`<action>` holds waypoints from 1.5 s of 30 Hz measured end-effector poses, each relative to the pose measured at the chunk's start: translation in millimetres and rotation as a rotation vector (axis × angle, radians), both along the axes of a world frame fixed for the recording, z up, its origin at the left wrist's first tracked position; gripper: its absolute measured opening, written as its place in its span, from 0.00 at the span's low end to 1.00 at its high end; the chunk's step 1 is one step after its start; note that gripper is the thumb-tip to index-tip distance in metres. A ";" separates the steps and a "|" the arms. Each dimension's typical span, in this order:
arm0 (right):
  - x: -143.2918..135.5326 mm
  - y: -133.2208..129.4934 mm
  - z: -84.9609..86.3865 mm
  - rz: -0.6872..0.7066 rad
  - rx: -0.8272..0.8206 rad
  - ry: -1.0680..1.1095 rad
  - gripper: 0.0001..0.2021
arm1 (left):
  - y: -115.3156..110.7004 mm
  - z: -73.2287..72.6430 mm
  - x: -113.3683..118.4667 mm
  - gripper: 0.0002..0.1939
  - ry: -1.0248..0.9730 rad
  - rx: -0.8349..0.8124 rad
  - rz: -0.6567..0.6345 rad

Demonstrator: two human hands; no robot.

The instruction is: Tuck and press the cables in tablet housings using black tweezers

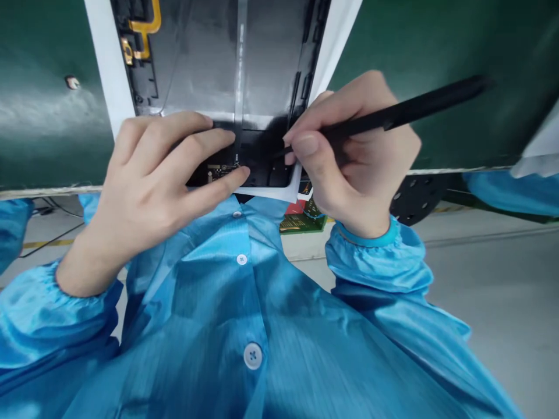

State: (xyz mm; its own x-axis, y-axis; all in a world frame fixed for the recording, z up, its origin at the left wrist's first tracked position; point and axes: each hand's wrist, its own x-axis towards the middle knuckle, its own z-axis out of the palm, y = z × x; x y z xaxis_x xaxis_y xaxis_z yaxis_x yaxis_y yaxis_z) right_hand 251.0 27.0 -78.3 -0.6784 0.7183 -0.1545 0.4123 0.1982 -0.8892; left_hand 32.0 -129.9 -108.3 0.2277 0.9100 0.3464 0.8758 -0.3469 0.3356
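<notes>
An opened tablet-like device point(271, 70) lies with its dark inside facing up, and a pale flat strip point(240, 70) runs down its middle. My left hand point(152, 169) rests on its near left part, fingers spread, fingertips touching the black surface beside a small circuit board point(220, 170). My right hand point(349, 145) pinches slim black tweezers point(419, 107) like a pen. Their thin tip points left at the device's near right part; whether it touches is hard to make out in the dark.
White paper point(107, 75) lies under the device on a green work mat point(437, 46). An orange flex cable point(151, 26) sits at the device's far left. Below the near table edge, a green circuit board point(301, 224) and a dark perforated disc point(417, 198) show.
</notes>
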 end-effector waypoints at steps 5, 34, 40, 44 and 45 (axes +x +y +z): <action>-8.5 -7.4 -0.6 0.063 -0.040 -0.055 0.18 | 0.0 3.0 -1.6 0.16 -0.031 -0.054 0.008; -12.7 -0.6 -3.7 0.221 0.212 -0.011 0.20 | 4.2 11.5 -10.5 0.17 0.035 -0.173 -0.032; -4.2 10.0 -10.5 0.214 0.249 0.000 0.20 | 4.9 15.5 -12.5 0.21 0.093 -0.171 -0.064; -0.2 15.8 -15.3 0.183 0.350 0.078 0.19 | 8.3 20.1 -14.2 0.20 0.126 -0.200 -0.099; 0.0 16.1 -15.2 0.179 0.357 0.082 0.19 | 9.8 21.5 -15.4 0.21 0.135 -0.217 -0.116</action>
